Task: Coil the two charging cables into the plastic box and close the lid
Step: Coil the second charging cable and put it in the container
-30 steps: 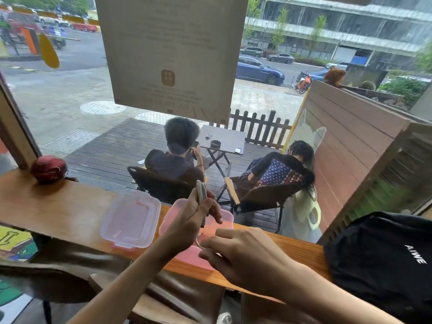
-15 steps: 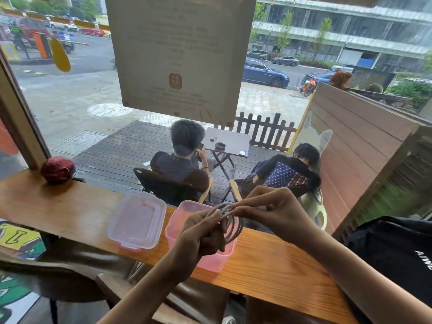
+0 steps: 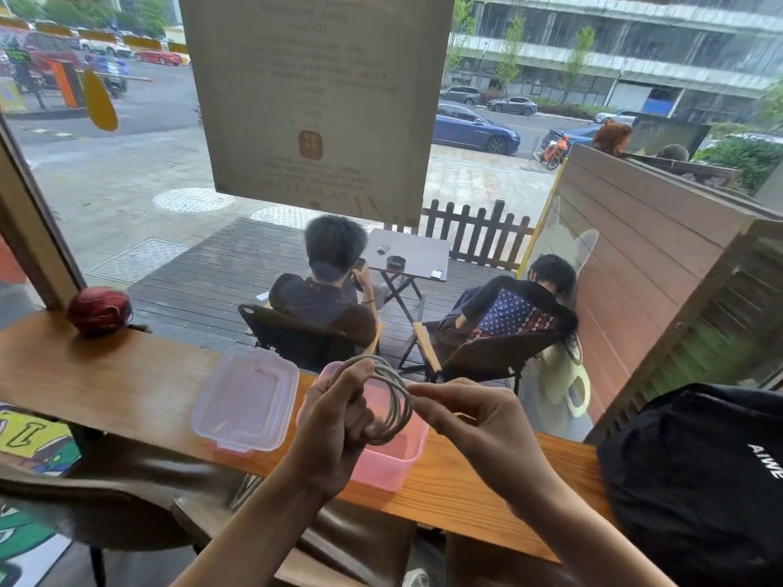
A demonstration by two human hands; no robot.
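A white charging cable [image 3: 396, 396] is wound into several loops and held above the open pink plastic box [image 3: 394, 468]. My left hand [image 3: 334, 421] grips the left side of the coil with curled fingers. My right hand [image 3: 474, 417] pinches the coil's right side between thumb and fingertips. The clear lid [image 3: 245, 398] lies flat on the counter just left of the box. I can make out only one cable; the box's inside is partly hidden by my hands.
The narrow wooden counter [image 3: 106, 387] runs along a window. A dark red round object [image 3: 99, 311] sits at its far left. A black bag [image 3: 695, 480] lies at the right end. Brown chair backs [image 3: 106, 514] stand below the counter.
My right hand rose from the counter to the coil. The cable went from a straight bundle in my left hand to round loops held by both hands above the box.
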